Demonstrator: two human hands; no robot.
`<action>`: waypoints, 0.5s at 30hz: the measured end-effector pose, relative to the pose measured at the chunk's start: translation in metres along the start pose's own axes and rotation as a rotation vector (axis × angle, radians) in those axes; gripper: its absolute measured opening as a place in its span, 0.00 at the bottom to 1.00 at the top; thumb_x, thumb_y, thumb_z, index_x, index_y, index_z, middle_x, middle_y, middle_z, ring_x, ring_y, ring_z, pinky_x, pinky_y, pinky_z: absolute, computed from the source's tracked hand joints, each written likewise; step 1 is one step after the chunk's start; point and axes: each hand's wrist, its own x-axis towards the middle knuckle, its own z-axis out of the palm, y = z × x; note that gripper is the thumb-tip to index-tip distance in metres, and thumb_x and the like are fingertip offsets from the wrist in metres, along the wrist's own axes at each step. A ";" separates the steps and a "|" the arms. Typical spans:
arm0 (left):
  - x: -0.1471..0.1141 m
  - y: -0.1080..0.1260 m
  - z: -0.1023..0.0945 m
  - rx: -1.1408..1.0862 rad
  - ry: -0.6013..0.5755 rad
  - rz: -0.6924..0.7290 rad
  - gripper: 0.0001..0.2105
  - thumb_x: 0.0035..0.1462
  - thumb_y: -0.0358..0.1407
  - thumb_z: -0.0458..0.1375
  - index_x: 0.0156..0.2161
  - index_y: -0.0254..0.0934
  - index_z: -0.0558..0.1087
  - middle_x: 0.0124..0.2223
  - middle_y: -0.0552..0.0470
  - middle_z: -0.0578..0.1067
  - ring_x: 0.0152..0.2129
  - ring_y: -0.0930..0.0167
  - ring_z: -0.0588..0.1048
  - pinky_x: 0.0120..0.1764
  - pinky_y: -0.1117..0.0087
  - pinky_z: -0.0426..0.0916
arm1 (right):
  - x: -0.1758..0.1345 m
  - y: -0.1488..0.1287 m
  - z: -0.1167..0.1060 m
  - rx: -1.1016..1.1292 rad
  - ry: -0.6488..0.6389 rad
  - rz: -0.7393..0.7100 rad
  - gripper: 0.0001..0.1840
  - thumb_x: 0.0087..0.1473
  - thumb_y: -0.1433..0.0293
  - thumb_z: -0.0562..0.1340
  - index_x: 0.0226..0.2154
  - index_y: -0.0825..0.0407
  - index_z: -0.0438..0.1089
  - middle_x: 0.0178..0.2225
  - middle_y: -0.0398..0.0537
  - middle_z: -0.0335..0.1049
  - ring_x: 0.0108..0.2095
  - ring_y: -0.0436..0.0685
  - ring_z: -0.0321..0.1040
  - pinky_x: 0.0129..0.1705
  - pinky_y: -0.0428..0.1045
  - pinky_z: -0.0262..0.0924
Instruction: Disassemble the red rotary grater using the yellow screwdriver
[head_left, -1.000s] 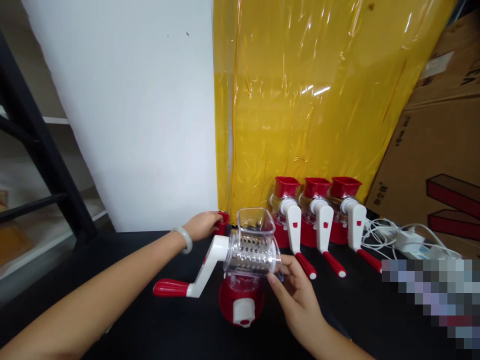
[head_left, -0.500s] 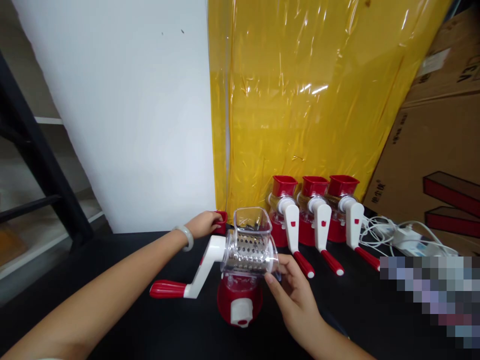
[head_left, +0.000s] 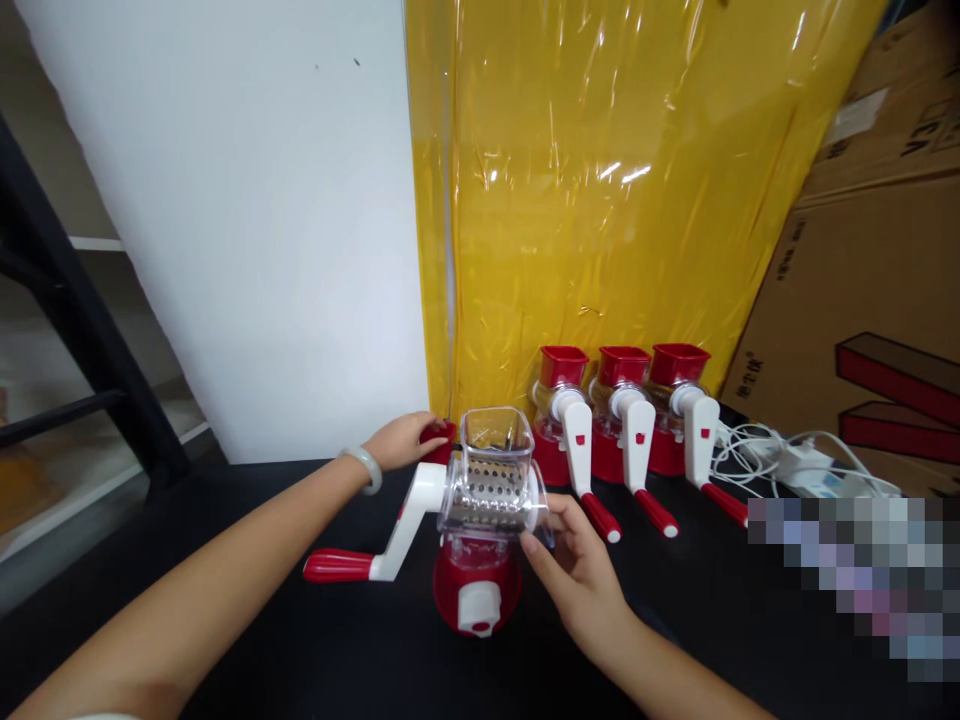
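the left hand (head_left: 399, 442), fingers bent, is farther forward than the curled right hand (head_left: 583, 578).

Supporting surface: flat black tabletop (head_left: 292, 650). Standing upright on it, front centre: one red, white and clear plastic rotary grater with a perforated metal drum (head_left: 486, 515), crank pointing left, round red base flat on the surface. Rear right: three upright red-and-white plastic rotary graters with square red hoppers (head_left: 637, 435), in a row. Beyond them: tangled thin white cables (head_left: 742, 452) beside a white plastic power strip (head_left: 831, 484).
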 end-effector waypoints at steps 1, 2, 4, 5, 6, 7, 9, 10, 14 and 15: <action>-0.002 0.002 -0.005 0.026 0.050 -0.018 0.18 0.61 0.48 0.59 0.48 0.37 0.76 0.48 0.40 0.80 0.45 0.58 0.77 0.51 0.57 0.69 | 0.002 -0.001 0.000 0.012 -0.007 -0.001 0.15 0.60 0.58 0.67 0.48 0.45 0.72 0.44 0.51 0.79 0.46 0.58 0.76 0.52 0.55 0.69; -0.005 0.006 -0.011 0.034 0.115 -0.033 0.19 0.62 0.49 0.59 0.49 0.37 0.75 0.50 0.40 0.80 0.47 0.57 0.77 0.53 0.56 0.68 | 0.004 -0.001 -0.001 0.026 -0.014 -0.001 0.16 0.60 0.58 0.68 0.48 0.45 0.72 0.46 0.51 0.79 0.47 0.59 0.76 0.54 0.55 0.68; -0.014 0.018 -0.022 -0.031 0.244 -0.065 0.22 0.63 0.51 0.56 0.54 0.37 0.72 0.50 0.40 0.79 0.49 0.58 0.77 0.53 0.56 0.69 | 0.009 -0.001 -0.003 0.055 -0.031 -0.001 0.18 0.57 0.58 0.69 0.48 0.45 0.72 0.47 0.50 0.79 0.48 0.59 0.76 0.55 0.56 0.68; -0.020 0.026 -0.027 -0.091 0.301 -0.081 0.24 0.64 0.52 0.55 0.55 0.36 0.70 0.50 0.40 0.79 0.49 0.58 0.77 0.52 0.56 0.70 | 0.012 -0.001 -0.004 0.066 -0.042 -0.001 0.18 0.56 0.58 0.71 0.47 0.45 0.72 0.47 0.50 0.79 0.49 0.59 0.76 0.55 0.56 0.68; -0.027 0.037 -0.030 -0.150 0.351 -0.091 0.25 0.64 0.53 0.54 0.55 0.36 0.70 0.49 0.40 0.79 0.49 0.58 0.77 0.52 0.56 0.70 | 0.015 0.000 -0.005 0.074 -0.044 -0.007 0.20 0.54 0.57 0.72 0.46 0.45 0.72 0.46 0.50 0.79 0.49 0.59 0.76 0.56 0.56 0.69; -0.036 0.050 -0.031 -0.216 0.382 -0.088 0.25 0.65 0.54 0.52 0.54 0.36 0.70 0.49 0.40 0.79 0.49 0.59 0.77 0.52 0.56 0.71 | 0.018 0.000 -0.006 0.084 -0.046 -0.015 0.21 0.51 0.56 0.73 0.45 0.45 0.72 0.46 0.50 0.79 0.49 0.60 0.76 0.56 0.56 0.69; -0.055 0.080 -0.027 -0.299 0.349 -0.068 0.24 0.66 0.56 0.50 0.50 0.37 0.72 0.47 0.42 0.80 0.48 0.60 0.78 0.52 0.57 0.71 | 0.024 0.001 -0.007 0.101 -0.073 -0.012 0.25 0.47 0.55 0.75 0.44 0.46 0.73 0.45 0.49 0.80 0.49 0.60 0.77 0.57 0.57 0.69; -0.064 0.095 -0.023 -0.299 0.316 -0.055 0.23 0.66 0.56 0.49 0.47 0.38 0.73 0.46 0.44 0.80 0.46 0.60 0.78 0.52 0.58 0.70 | 0.027 0.001 -0.008 0.109 -0.091 -0.007 0.26 0.44 0.54 0.76 0.42 0.46 0.73 0.44 0.49 0.80 0.48 0.61 0.77 0.57 0.57 0.69; -0.093 0.140 0.009 -0.220 0.418 -0.084 0.24 0.67 0.57 0.46 0.40 0.38 0.74 0.40 0.47 0.80 0.40 0.61 0.77 0.46 0.61 0.70 | 0.037 -0.005 -0.007 0.108 -0.116 0.022 0.28 0.38 0.55 0.78 0.41 0.48 0.75 0.44 0.50 0.81 0.48 0.63 0.77 0.59 0.60 0.67; -0.096 0.146 0.018 -0.207 0.468 -0.100 0.24 0.67 0.56 0.46 0.39 0.39 0.73 0.38 0.47 0.80 0.37 0.62 0.77 0.43 0.63 0.69 | 0.039 -0.008 -0.008 0.106 -0.136 0.028 0.28 0.38 0.55 0.78 0.41 0.49 0.76 0.44 0.50 0.81 0.49 0.63 0.77 0.59 0.60 0.67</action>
